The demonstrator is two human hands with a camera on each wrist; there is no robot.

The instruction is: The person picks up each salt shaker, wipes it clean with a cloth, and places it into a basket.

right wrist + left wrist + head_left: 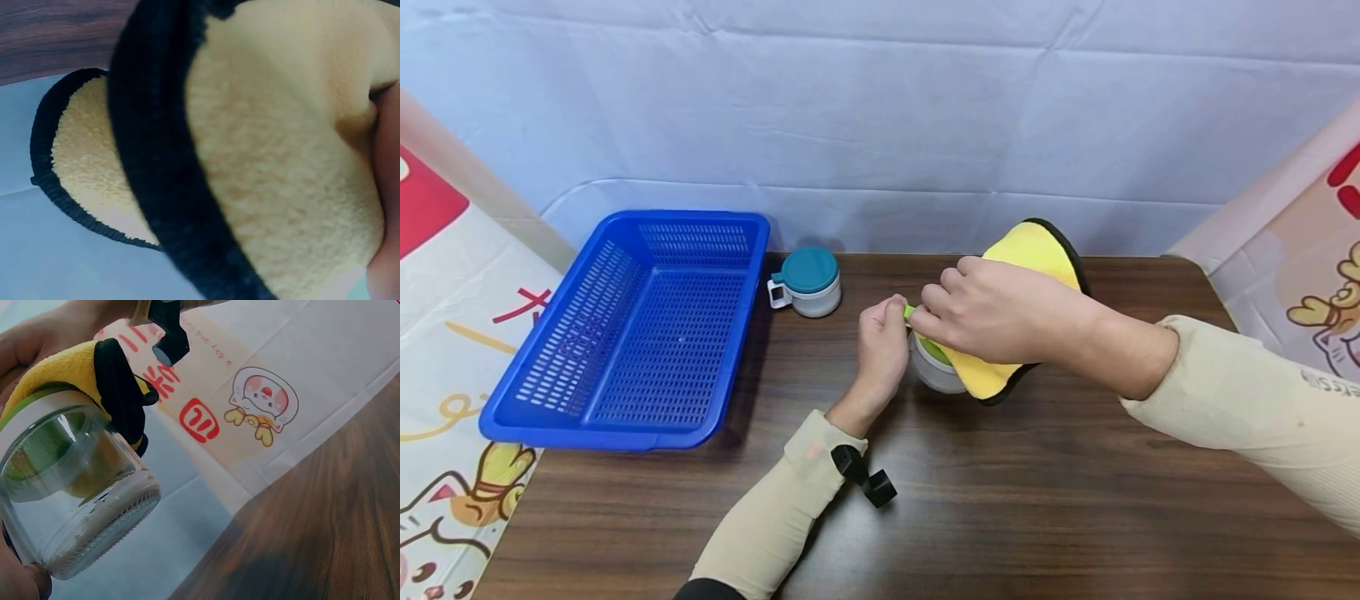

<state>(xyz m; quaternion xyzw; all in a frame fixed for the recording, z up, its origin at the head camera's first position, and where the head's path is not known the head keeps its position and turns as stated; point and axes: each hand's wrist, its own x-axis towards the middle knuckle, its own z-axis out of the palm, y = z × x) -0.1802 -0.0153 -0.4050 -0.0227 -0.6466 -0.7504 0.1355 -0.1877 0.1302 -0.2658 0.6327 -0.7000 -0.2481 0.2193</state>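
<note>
My left hand [882, 346] grips a clear glass jar [937, 377] at its left side; the handle is hidden. The jar has a white rim and a green lid [935, 352], whose green tab pokes out between my hands. Over the lid, my right hand [1000, 308] pinches a yellow cloth [1033, 250] with black edging. The left wrist view shows the jar's ribbed glass base [112, 525] and a thumb or fingertip [39, 578] at its lower edge. Folds of the fluffy cloth [275, 162] fill much of the right wrist view.
A blue plastic basket [752, 333] with slotted walls stands at the left of the dark wooden table [1000, 500]. Between the basket and my hands is another jar [816, 300] with a teal lid and white handle. A pale cloth backdrop [880, 125] rises behind the table.
</note>
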